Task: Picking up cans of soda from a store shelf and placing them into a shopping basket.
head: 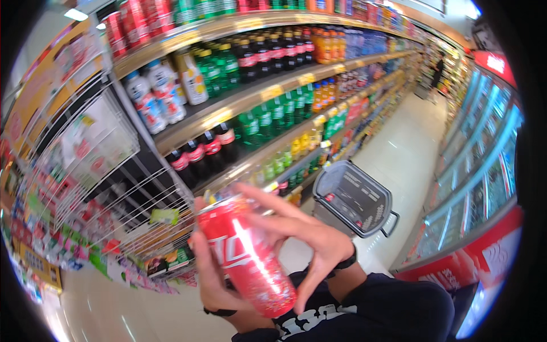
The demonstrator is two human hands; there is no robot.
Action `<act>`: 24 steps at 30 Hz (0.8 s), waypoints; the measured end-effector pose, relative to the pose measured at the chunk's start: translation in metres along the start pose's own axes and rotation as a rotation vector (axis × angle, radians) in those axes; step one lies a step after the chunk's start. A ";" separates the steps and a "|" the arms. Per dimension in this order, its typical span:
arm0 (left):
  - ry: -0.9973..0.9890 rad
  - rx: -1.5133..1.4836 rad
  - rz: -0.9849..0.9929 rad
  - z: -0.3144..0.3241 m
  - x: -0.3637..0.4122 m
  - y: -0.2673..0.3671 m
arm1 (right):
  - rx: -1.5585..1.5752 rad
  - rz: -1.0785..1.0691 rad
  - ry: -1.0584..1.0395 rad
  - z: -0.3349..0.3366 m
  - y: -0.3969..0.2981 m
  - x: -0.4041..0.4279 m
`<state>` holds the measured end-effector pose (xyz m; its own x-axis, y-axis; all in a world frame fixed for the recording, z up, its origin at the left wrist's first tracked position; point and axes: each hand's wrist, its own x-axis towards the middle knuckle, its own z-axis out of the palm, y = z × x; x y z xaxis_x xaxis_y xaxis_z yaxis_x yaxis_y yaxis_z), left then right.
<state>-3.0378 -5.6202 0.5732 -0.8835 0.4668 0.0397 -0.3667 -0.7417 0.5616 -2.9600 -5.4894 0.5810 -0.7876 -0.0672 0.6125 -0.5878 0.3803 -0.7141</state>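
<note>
A tall red drink can (252,260) with white lettering and a speckled pattern near one end is tilted in front of my body. My left hand (213,273) holds it along its left side, with the palm partly hidden behind it. On the other side my right hand (320,243) spans the can, its fingers by the silver-rimmed upper end and its thumb by the lower end. Black bands circle both wrists. Beyond the hands stand shelves (265,94) of bottled drinks, with several red cans (134,23) on the upper shelf at the left.
A grey shopping basket (354,196) with a handle stands on the floor to the right, holding small red items. Glass-door coolers (474,171) line the aisle's right side. White wire racks (141,205) with packets are at the left. A person (436,75) stands far down the aisle.
</note>
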 end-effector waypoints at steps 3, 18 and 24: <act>-0.333 -0.224 -0.051 -0.023 0.014 -0.007 | 0.022 -0.071 -0.020 0.002 0.014 0.003; -1.124 0.680 0.501 -0.034 0.091 -0.070 | 0.039 0.322 0.495 -0.033 0.020 -0.040; -1.310 0.784 0.165 0.004 0.108 -0.123 | -0.038 0.444 0.729 -0.088 0.043 -0.081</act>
<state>-3.0873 -5.4763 0.5122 0.1256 0.8017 0.5843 0.3185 -0.5904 0.7416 -2.9055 -5.3860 0.5306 -0.6202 0.7006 0.3529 -0.2356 0.2628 -0.9356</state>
